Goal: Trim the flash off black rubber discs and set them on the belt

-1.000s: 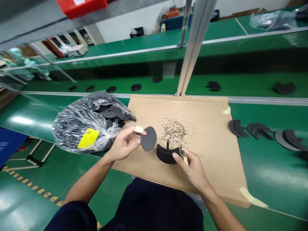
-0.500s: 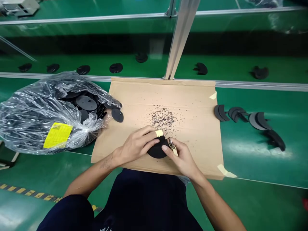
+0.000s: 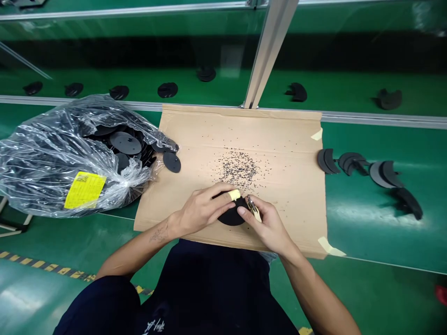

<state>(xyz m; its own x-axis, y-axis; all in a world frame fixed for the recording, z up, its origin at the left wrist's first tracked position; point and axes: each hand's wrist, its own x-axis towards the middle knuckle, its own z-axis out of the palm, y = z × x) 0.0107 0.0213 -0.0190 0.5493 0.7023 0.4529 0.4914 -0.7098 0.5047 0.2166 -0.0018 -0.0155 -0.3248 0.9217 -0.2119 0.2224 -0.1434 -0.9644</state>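
The left hand (image 3: 200, 210) presses one black disc (image 3: 232, 217) onto cardboard (image 3: 286, 186). The right hand (image 3: 267, 223), touching the disc, grips a small tool (image 3: 253, 208). Left of both hands, one plastic bag (image 3: 52, 158) holds more discs.

Green bench (image 3: 366, 242), taped cardboard sheet (image 3: 279, 139), plastic bag of discs (image 3: 70, 158), cut black pieces (image 3: 363, 163)

Both hands are down on a sheet of cardboard (image 3: 279, 139) taped to the green tabletop (image 3: 366, 232): the left hand (image 3: 200, 209), tape on one fingertip, presses a black disc (image 3: 232, 217), and the right hand (image 3: 267, 223) touches its edge while pinching a small metal tool (image 3: 252, 206). Black crumbs (image 3: 237, 167) lie just above them. A plastic bag (image 3: 52, 158) stuffed with more discs sits to the left, cut black pieces (image 3: 352, 162) to the right.
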